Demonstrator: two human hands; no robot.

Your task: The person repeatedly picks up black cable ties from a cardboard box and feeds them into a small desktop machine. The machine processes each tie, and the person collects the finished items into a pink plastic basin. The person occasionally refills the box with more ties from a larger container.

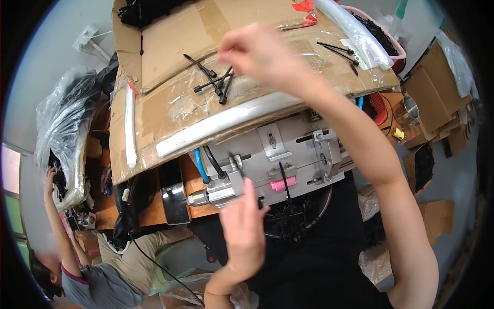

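My right hand (252, 54) is over the cardboard sheet (170, 72), blurred, its fingers drawn together. Whatever is between them, I cannot make out. Just below its fingertips lie several thin black sticks with knobbed ends (212, 86). Lower down, my left hand (243, 234) is closed on a blurred thin black stick (236, 164), which slants past its index finger. That hand is at the front edge of a metal fixture (262, 154). Another black stick (284, 177) stands across a pink block (283, 184) on the fixture.
More black sticks (337, 50) lie on the cardboard at the right. A white tube (231, 123) runs along its near edge. Below the fixture sits a pile of black pieces (290, 221). At the left, another person (98, 278) reaches into a plastic-lined box (67, 129).
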